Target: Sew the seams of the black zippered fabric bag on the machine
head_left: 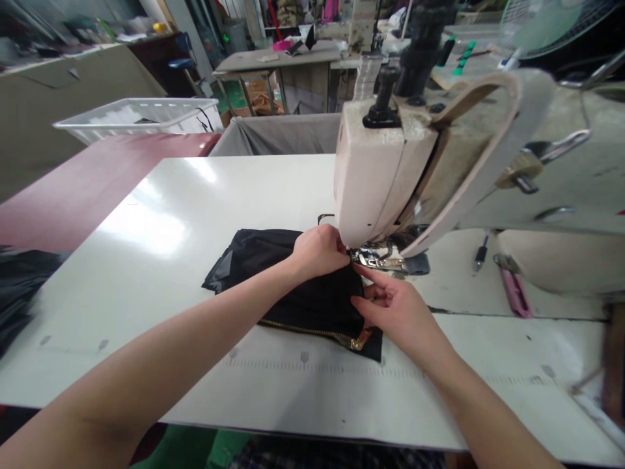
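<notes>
A black fabric piece (273,254) with a brass zipper (303,331) along its near edge lies on the white sewing table. Its right edge reaches the presser foot (378,262) of a sewing machine (368,169). My left hand (322,251) rests on the far part of the fabric, fingers closed on it beside the foot; the fingertips are partly hidden. My right hand (390,303) pinches the right edge of the same piece, index finger stretched toward the foot. Near the right corner hangs the zipper pull (360,340).
Pink-handled snips (515,290) and a small dark-tipped tool (482,253) lie right of the foot. More black fabric (24,286) sits at the left edge. Behind stand a white plastic basket (146,114) and a grey cloth-lined bin (283,135). A fan (541,26) is at upper right.
</notes>
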`<action>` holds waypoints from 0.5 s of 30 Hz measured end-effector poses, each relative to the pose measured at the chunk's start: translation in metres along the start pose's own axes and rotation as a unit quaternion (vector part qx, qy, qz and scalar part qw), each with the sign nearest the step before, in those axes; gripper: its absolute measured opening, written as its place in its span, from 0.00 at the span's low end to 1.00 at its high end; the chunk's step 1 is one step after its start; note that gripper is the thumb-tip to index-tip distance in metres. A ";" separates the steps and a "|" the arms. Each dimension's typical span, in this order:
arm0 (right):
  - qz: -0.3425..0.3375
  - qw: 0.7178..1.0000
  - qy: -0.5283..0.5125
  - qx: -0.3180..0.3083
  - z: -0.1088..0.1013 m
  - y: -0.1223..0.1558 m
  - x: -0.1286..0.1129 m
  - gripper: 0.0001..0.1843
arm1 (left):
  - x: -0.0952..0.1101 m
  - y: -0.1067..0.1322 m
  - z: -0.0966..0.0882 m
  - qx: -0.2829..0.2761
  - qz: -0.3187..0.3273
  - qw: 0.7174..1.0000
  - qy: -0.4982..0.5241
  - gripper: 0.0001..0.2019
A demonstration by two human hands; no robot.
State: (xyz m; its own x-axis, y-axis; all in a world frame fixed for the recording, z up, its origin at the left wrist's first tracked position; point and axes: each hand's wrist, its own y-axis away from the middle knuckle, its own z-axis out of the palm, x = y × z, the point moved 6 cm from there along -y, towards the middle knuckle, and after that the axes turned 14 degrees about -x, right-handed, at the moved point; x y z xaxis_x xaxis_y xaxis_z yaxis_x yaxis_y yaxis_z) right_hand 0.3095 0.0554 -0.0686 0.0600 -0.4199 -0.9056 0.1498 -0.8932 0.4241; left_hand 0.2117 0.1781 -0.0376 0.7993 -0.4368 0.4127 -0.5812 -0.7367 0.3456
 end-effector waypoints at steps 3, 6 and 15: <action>-0.005 1.000 -0.005 -0.001 0.000 0.001 0.000 0.41 | 0.000 0.001 0.001 0.005 0.003 1.000 -0.004 0.05; -0.006 1.000 -0.015 -0.006 0.001 0.001 0.003 0.41 | 0.000 0.001 0.002 0.008 0.010 1.000 -0.007 0.04; -0.027 0.998 -0.051 0.004 0.001 0.005 0.006 0.42 | -0.003 0.017 -0.003 0.072 0.033 0.996 0.038 0.06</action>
State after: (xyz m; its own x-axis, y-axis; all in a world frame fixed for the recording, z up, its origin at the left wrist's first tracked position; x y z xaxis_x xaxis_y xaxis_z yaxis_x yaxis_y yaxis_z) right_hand 0.3099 0.0481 -0.0721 -0.0496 -0.3844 -0.9218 0.1418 -0.9163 0.3745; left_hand 0.1989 0.1688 -0.0302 0.7425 -0.4508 0.4955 -0.6002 -0.7761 0.1932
